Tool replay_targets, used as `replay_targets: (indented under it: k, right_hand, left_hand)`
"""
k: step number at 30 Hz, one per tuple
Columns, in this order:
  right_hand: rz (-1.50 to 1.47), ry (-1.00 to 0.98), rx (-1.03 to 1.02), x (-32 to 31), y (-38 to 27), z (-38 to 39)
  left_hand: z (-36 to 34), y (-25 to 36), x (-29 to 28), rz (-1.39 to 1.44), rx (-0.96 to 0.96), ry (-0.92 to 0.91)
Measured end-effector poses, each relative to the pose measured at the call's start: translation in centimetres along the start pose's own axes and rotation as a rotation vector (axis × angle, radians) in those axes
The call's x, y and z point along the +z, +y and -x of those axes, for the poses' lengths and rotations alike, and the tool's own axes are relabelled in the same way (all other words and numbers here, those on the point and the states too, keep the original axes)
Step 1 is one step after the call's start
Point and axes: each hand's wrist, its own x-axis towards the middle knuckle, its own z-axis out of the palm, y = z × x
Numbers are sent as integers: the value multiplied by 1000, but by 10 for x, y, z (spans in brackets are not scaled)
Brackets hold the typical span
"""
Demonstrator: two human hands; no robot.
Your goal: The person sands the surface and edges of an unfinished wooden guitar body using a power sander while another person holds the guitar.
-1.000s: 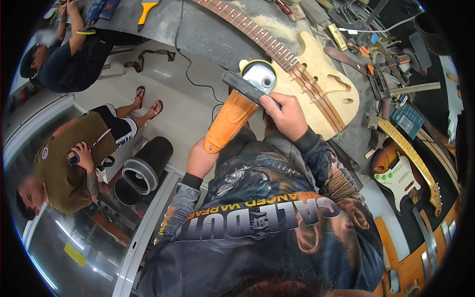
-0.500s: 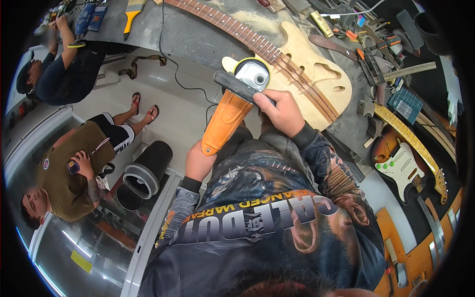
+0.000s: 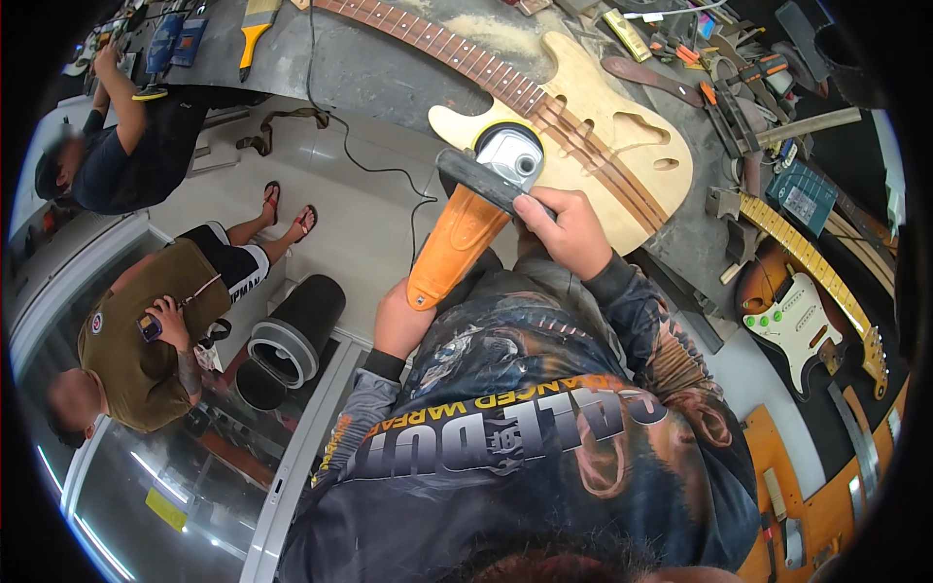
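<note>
An orange power sander (image 3: 461, 238) with a silver head and a yellow-rimmed round pad sits at the near edge of a pale wooden guitar body (image 3: 622, 160). The pad overlaps the body beside its near horn; whether it presses on the wood is hard to see. My right hand (image 3: 575, 233) is closed round the black side handle (image 3: 476, 178). Under the sander's rear end, my left hand (image 3: 401, 321) supports the tool, its fingers mostly hidden. A fretted neck (image 3: 418, 34) runs from the guitar body toward the far left, with dark stripes continuing through the body.
A grey workbench (image 3: 369, 78) carries sawdust, a yellow-handled brush (image 3: 256, 37) and loose tools at right. A black cord (image 3: 374, 173) hangs down near the sander. Another guitar (image 3: 799, 321) lies at right. Two other people are at left, near a black bin (image 3: 309, 316).
The sander and both my hands have shifted slightly right and toward me, so the pad sits further along the guitar body's near edge. My grip looks the same.
</note>
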Motion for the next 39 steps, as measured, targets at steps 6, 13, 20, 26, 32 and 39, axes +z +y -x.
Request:
replay_targets:
  k: [6,13,20,26,32,39]
  right_hand:
    - [64,10,-145,14,0,-16]
    - [-10,23,-41,-14,14,23]
    - [8,36,57,-32,27,71]
    - [58,59,-124,10,18,20]
    - [224,-25,-166,56,-21,-48]
    - [99,14,-82,54,-8,-26]
  left_hand:
    - [4,1,-3,22,-57,75]
    - [6,4,23,39,15,23]
    - [12,7,35,-129,52,-88]
    - [16,-5,19,-6,-8,6]
    - [-3,-31,-19,71,-88,93]
    - [-3,-32,-29,72,-39,13]
